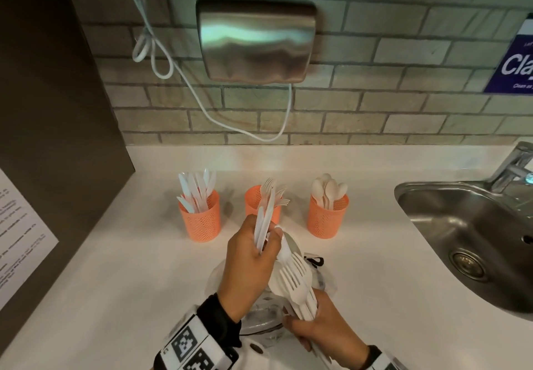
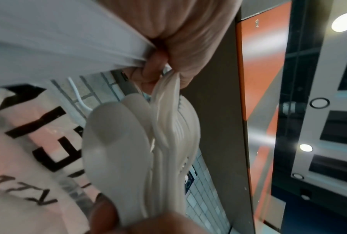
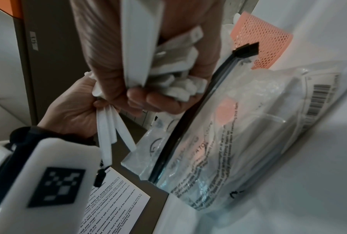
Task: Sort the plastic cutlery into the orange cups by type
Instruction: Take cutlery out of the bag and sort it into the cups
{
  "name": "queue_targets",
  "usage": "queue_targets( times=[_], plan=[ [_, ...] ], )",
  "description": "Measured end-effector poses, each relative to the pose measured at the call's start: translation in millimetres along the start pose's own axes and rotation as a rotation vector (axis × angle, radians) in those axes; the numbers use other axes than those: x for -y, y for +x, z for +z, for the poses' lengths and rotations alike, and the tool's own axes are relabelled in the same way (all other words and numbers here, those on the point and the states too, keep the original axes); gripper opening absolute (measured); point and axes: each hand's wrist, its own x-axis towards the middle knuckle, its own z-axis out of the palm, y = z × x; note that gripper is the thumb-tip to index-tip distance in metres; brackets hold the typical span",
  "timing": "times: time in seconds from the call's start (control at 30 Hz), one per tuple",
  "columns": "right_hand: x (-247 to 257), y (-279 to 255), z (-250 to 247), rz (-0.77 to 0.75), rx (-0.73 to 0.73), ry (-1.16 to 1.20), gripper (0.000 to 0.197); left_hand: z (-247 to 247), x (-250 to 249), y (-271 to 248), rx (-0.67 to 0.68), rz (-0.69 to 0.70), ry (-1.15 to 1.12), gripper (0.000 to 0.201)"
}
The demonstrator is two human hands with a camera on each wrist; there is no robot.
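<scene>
Three orange mesh cups stand in a row at the back of the white counter: the left cup (image 1: 200, 219) holds knives, the middle cup (image 1: 253, 202) forks, the right cup (image 1: 327, 216) spoons. In front of the middle cup my left hand (image 1: 264, 250) grips a few long white pieces (image 1: 264, 219), apparently knives, upright, and its fingertips touch a spoon (image 1: 284, 247). My right hand (image 1: 300, 319) clutches a thick bundle of forks and spoons (image 1: 294, 280) by the handles (image 3: 178, 79). The spoon bowl (image 2: 116, 150) fills the left wrist view.
A clear zip bag (image 3: 238, 134) lies on the counter under both hands. A steel sink (image 1: 403, 193) with a tap (image 1: 513, 165) is at the right. A dark cabinet panel (image 1: 57, 139) with a paper notice (image 1: 20, 240) bounds the left. A cable hangs on the tiled wall.
</scene>
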Motion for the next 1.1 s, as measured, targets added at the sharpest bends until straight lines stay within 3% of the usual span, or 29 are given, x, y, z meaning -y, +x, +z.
queue_targets(
  times=[0.2,0.4,0.67,0.8,0.97,1.1],
  plan=[
    [-1.8,1.2,1.8,0.031,0.008,0.028,0.014,-3.9,-0.7,4.3,-0.007,0.023,0.003,0.005],
    [-2.6,2.4,1.1,0.014,0.003,0.002,0.013,-13.2,0.3,5.4,0.184,-0.080,0.012,0.016],
    [-1.8,2.4,0.7,0.007,-0.003,0.000,0.015,-11.3,-8.3,0.6,0.030,-0.049,0.032,0.023],
    [-2.4,1.1,2.4,0.027,0.023,0.011,0.022,-15.5,-5.6,5.1,0.151,-0.073,0.103,0.005],
    [-1.6,-0.1,3.3,0.053,0.053,-0.011,0.022,-22.8,-4.9,13.1,0.382,-0.115,0.211,0.021],
    [1.0,-2.0,3.0,0.049,0.064,-0.013,0.015,-28.8,-16.8,26.4,0.369,-0.178,0.134,0.023]
  ],
)
